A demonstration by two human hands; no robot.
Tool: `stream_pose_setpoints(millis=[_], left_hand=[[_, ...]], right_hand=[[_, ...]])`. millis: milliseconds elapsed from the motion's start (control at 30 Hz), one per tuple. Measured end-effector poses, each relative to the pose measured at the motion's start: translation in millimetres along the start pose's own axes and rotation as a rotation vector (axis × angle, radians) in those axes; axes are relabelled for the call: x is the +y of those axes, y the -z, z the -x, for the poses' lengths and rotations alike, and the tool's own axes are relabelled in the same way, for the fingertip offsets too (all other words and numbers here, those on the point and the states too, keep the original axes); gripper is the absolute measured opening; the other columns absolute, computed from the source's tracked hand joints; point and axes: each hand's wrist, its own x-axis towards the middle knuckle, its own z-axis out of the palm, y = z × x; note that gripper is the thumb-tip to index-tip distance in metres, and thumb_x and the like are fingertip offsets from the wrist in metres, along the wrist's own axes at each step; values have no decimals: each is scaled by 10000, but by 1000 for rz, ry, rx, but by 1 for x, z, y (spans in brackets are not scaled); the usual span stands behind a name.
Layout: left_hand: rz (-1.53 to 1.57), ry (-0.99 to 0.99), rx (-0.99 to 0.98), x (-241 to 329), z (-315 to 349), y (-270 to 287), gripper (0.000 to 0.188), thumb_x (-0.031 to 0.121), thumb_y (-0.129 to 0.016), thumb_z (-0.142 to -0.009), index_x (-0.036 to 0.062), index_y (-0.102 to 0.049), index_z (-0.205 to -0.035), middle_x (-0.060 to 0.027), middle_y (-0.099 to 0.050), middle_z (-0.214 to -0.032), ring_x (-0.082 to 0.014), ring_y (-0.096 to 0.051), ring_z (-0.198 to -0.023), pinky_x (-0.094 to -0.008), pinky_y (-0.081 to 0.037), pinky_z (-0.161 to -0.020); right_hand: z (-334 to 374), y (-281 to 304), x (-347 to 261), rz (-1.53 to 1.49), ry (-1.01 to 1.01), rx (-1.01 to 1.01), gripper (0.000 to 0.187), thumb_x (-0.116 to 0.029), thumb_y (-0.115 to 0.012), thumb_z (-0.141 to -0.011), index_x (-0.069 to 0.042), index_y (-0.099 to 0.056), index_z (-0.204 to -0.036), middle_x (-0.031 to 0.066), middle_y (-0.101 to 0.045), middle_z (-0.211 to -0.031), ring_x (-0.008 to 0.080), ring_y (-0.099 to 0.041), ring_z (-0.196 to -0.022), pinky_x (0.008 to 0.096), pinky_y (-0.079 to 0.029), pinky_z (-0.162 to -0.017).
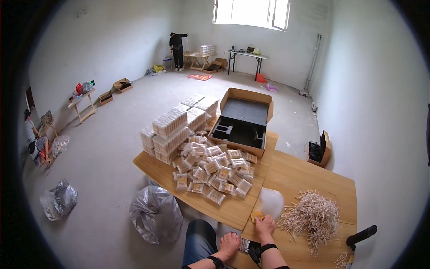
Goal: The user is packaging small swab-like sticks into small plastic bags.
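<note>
My left hand (pixel 230 244) is closed at the table's near edge, around the end of a flat row of cotton swabs (pixel 244 245). My right hand (pixel 266 226) bends over the wood top with its fingertips pinched on a small yellow card (pixel 257 216). Just beyond that card lies a stack of clear plastic bags (pixel 272 202). A large loose heap of cotton swabs (pixel 313 217) spreads to the right of my right hand. Both wrists wear black straps, and a black object (pixel 254 252) sits between my forearms, its kind unclear.
Filled swab packets (pixel 215 168) are piled ahead, beside stacked packs (pixel 168 130) and an open cardboard box (pixel 242 134). A black cylindrical thing (pixel 362 236) stands at the right edge. A grey plastic bag (pixel 156 215) rests on the floor. Two people are farther off.
</note>
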Motion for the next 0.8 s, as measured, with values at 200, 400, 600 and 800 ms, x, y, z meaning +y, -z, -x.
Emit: stream_pose_setpoints(millis=[200, 400, 600, 800], left_hand=[[20, 31, -37, -2, -10, -2, 283, 364, -536, -923, 88, -577, -970, -125, -597, -980, -316, -576, -952, -463, -439, -816], [23, 10, 8, -2, -8, -2, 267, 343, -534, -924, 81, -572, -963, -132, -593, -955, -329, -575, -930, -469, -437, -803], [-42, -32, 63, 2, 3, -6, 252, 335, -548, -908, 86, -577, -938, -125, -597, -940, -314, -578, -914, -460, -438, -799], [-176, -110, 144, -4, -9, -7, 246, 307, -538, -911, 63, -569, -913, -136, -577, -897, -315, -560, -868, -453, -441, -763]], right_hand=[[-13, 3, -2, -84, -97, -46, 365, -357, -777, -735, -79, -592, -885, 132, -648, -926, 333, -605, -937, 449, -477, -822], [-16, 9, 5, -263, -185, -37, 267, -284, -765, -750, -66, -635, -833, 124, -674, -822, 303, -655, -809, 421, -510, -726], [-20, -20, 56, -500, -179, -47, 217, -256, -732, -785, -47, -700, -834, 130, -691, -761, 279, -670, -712, 382, -518, -684], [-12, -12, 59, -1023, -222, -24, 147, -160, -651, -896, -41, -674, -812, -46, -530, -606, 58, -453, -509, 235, -335, -456]])
